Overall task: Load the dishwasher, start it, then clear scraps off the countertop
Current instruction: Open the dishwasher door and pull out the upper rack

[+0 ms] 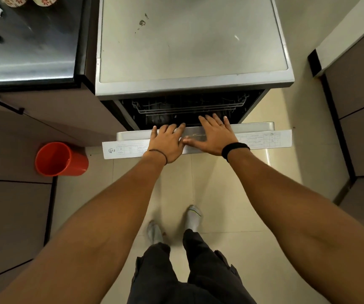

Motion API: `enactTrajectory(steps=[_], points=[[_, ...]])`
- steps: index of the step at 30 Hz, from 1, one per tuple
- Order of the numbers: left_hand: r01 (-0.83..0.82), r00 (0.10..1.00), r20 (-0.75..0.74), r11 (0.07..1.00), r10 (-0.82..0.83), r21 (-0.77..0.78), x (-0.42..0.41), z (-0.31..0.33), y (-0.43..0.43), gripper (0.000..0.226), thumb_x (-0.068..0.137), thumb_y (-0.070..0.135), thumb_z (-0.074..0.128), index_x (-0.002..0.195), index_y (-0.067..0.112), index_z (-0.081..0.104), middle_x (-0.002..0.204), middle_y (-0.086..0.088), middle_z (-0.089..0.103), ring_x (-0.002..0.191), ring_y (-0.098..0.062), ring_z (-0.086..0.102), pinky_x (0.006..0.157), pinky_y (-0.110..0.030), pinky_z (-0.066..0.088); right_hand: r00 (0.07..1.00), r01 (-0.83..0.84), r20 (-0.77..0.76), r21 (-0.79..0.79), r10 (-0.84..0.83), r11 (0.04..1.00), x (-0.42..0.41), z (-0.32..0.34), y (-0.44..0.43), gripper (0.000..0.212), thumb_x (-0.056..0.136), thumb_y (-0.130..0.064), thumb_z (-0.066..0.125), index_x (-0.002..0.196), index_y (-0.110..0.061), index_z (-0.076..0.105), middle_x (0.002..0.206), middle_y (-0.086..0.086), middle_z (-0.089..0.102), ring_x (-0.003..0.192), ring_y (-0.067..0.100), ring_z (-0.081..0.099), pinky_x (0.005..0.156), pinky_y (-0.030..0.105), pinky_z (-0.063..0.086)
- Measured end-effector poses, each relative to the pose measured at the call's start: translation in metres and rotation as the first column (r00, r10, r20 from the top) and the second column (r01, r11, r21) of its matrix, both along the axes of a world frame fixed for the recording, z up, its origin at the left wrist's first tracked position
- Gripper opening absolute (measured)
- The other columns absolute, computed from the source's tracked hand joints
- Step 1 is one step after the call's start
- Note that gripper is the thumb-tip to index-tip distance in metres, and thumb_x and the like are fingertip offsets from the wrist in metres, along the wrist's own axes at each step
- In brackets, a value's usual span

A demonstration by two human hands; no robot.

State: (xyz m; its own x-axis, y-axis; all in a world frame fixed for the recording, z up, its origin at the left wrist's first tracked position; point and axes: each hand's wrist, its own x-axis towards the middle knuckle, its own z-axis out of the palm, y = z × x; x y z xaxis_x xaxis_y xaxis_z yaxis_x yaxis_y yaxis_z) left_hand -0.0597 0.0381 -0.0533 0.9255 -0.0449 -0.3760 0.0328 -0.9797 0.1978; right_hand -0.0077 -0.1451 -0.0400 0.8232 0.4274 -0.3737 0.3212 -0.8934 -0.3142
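Steel door (253, 127) under flat-spread left hand (167, 143) and right hand (215, 137); racks (187, 108) inside dim.

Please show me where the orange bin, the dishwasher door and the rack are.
bin (55, 157): head view, inner wall.
door (253, 128): head view, bare top edge.
rack (187, 109): head view, front wires.

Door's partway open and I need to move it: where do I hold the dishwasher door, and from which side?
Its long top edge, near the middle, from the front and above. The dishwasher door tilts out toward you, so that edge is uppermost and free, with the rack behind it. The left hand and right hand rest there, side by side.
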Motion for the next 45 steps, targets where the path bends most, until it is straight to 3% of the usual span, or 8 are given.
enactTrajectory(steps=[6,12,29,34,45], points=[[0.050,0.992,-0.117,0.998,-0.052,-0.024,-0.021,-0.007,0.002,0.055,0.108,0.048,0.022,0.158,0.026,0.027,0.157,-0.001,0.040,0.144,-0.027,0.036,0.120,-0.054,0.022,0.995,-0.082,-0.071,-0.160,0.072,0.984,-0.035,-0.021,-0.012,0.116,0.073,-0.088,0.050,0.159,-0.018,0.015,0.166,0.005,0.017,0.154,0.027,0.009,0.125,0.048,0.001],[0.102,0.948,-0.293,0.990,-0.127,-0.100,-0.072,-0.035,-0.006,0.062,0.107,0.055,0.020,0.162,0.025,0.017,0.168,-0.003,0.021,0.154,-0.027,0.020,0.124,-0.052,0.016,0.974,-0.108,-0.221,-0.234,0.055,0.966,-0.094,-0.039,-0.021,0.126,0.068,-0.089,0.054,0.160,-0.018,0.008,0.167,0.006,0.010,0.154,0.028,0.005,0.124,0.049,0.003],[0.115,0.924,-0.360,0.992,-0.125,-0.051,-0.250,-0.173,-0.055,0.067,0.106,0.057,0.023,0.162,0.030,-0.001,0.171,-0.004,0.001,0.156,-0.031,0.003,0.126,-0.053,0.002,0.934,-0.171,-0.350,-0.270,0.069,0.947,-0.264,-0.170,-0.067,0.127,0.070,-0.089,0.051,0.160,-0.020,-0.007,0.167,0.008,-0.012,0.154,0.029,-0.010,0.124,0.047,-0.002],[0.089,0.934,-0.345,0.995,-0.095,-0.033,-0.285,-0.220,-0.073,0.069,0.105,0.058,0.025,0.162,0.031,-0.001,0.171,-0.004,0.001,0.156,-0.031,0.003,0.126,-0.053,0.001,0.934,-0.177,-0.347,-0.250,0.083,0.952,-0.298,-0.219,-0.081,0.125,0.072,-0.089,0.049,0.159,-0.020,-0.009,0.167,0.009,-0.014,0.154,0.030,-0.011,0.123,0.048,-0.002],[0.089,0.903,-0.419,0.995,-0.098,-0.041,-0.361,-0.399,-0.095,0.071,0.104,0.060,0.026,0.162,0.031,-0.002,0.170,-0.004,-0.004,0.157,-0.030,-0.001,0.126,-0.051,0.002,0.906,-0.173,-0.416,-0.198,0.077,0.965,-0.376,-0.399,-0.105,0.121,0.077,-0.083,0.051,0.159,-0.019,-0.011,0.166,0.007,-0.017,0.153,0.029,-0.014,0.123,0.045,-0.001]])
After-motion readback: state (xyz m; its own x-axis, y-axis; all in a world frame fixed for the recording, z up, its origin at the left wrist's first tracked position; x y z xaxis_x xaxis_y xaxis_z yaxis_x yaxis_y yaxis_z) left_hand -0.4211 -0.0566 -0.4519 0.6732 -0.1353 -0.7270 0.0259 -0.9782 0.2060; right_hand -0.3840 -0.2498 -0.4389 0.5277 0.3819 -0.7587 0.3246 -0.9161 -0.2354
